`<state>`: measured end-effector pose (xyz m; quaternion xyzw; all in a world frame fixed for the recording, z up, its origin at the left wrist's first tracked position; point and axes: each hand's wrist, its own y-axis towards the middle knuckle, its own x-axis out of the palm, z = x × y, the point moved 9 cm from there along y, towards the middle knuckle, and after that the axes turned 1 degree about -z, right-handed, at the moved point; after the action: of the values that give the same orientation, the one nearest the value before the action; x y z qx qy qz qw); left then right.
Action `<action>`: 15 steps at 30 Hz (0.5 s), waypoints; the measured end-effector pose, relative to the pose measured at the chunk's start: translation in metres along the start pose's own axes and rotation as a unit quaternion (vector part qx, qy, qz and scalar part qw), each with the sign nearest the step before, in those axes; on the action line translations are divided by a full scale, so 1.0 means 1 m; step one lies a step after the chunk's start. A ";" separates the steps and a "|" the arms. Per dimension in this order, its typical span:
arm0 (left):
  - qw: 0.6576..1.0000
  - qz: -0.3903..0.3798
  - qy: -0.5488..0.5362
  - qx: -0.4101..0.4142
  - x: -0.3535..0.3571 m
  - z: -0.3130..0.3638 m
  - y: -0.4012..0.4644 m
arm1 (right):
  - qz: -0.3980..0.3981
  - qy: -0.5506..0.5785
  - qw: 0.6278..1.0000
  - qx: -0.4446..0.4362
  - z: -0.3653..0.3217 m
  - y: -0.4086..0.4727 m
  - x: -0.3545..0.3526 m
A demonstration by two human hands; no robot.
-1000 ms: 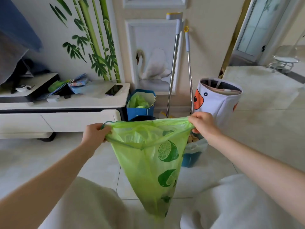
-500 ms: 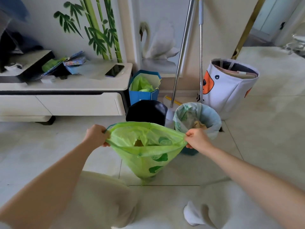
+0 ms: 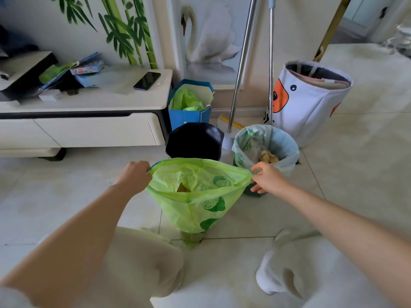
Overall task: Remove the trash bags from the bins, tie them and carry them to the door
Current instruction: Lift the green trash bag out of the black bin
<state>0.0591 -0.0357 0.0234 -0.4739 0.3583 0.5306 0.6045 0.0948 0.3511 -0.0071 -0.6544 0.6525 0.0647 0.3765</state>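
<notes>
A green trash bag (image 3: 195,203) printed with lime slices hangs open in front of me, its tip resting on the floor tiles. My left hand (image 3: 135,176) grips the bag's rim on the left. My right hand (image 3: 266,177) pinches the rim on the right. Something brown lies inside the bag. Behind it stands an empty black bin (image 3: 195,141). To the right of that stands a second bin (image 3: 266,147) lined with a pale blue-green bag that holds some brownish trash.
A white TV cabinet (image 3: 89,121) with a phone (image 3: 146,80) on it is at the left. A blue paper bag (image 3: 189,107) holding green plastic, two metal poles (image 3: 242,63) and a white fabric hamper (image 3: 311,98) stand along the wall. My knees fill the bottom of the view.
I have lowered the green bag from chest height until its tip touches the floor. The view has tilted down, so both bins now show.
</notes>
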 end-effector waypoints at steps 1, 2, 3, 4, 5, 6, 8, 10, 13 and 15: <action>1.000 0.011 0.005 0.011 -0.001 0.005 -0.001 | 0.002 0.001 1.000 0.003 0.001 0.000 -0.004; 1.000 0.022 0.010 0.020 -0.001 0.011 -0.001 | 0.007 -0.001 1.000 0.004 0.002 0.000 -0.010; 0.999 0.032 0.016 0.031 -0.002 0.018 -0.002 | 0.013 -0.005 1.000 0.004 0.002 0.002 -0.016; 0.998 0.041 0.027 0.042 -0.002 0.025 -0.003 | 0.017 -0.010 1.000 0.001 0.001 0.003 -0.022; 0.996 0.048 0.044 0.057 -0.001 0.033 -0.004 | 0.020 -0.016 1.000 0.000 0.002 0.005 -0.027; 0.993 0.056 0.064 0.079 0.000 0.044 -0.004 | 0.022 -0.019 1.000 -0.002 0.003 0.007 -0.033; 0.986 0.078 0.087 0.120 0.002 0.065 -0.002 | 0.026 -0.022 0.999 -0.003 0.005 0.009 -0.043; 0.981 0.098 0.097 0.140 0.004 0.084 0.004 | 0.034 -0.023 0.999 0.003 0.010 0.011 -0.053; 0.971 0.097 0.159 0.153 0.013 0.115 0.017 | 0.053 -0.017 0.998 0.022 0.024 0.017 -0.068; 0.964 0.082 0.195 0.161 0.023 0.135 0.029 | 0.054 -0.009 0.998 0.031 0.036 0.023 -0.076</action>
<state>0.0255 0.0993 0.0361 -0.4334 0.5876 0.4106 0.5462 0.0786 0.4362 0.0016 -0.6053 0.6854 0.0702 0.3986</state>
